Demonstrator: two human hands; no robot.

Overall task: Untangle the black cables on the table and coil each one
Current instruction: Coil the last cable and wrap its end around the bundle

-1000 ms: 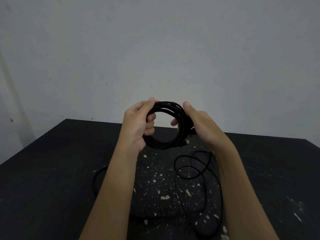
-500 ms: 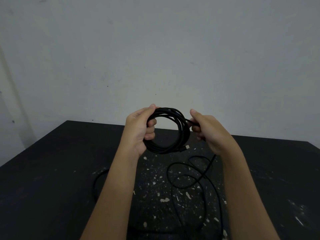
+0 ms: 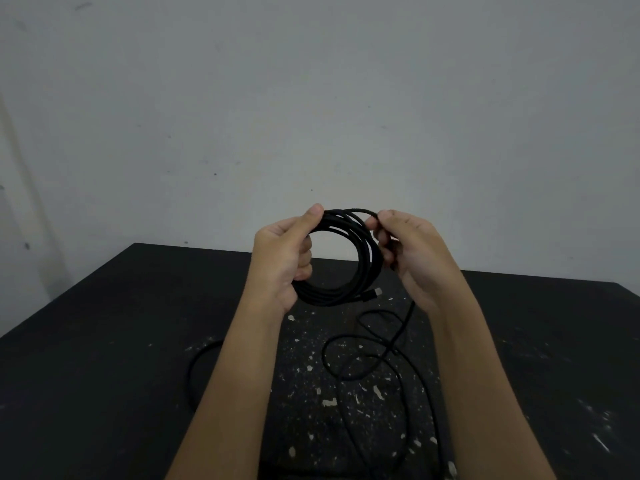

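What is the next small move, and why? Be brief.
Probably sweep the right hand round to lay another turn onto the coil that the left hand grips: the right hand pinches the loose cable at the coil's top, and the rest lies looped on the table.

Two hands (left hand [image 3: 280,261], right hand [image 3: 414,252]), one cable coil [image 3: 332,296], one table [image 3: 104,341], perhaps two loose cable strands [image 3: 324,355] [image 3: 190,375]

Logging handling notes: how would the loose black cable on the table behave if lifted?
Probably floppy: the loose cable lies in slack, crossing loops on the table. Likely light: the left hand grips the whole coil aloft. The crossings might snag.
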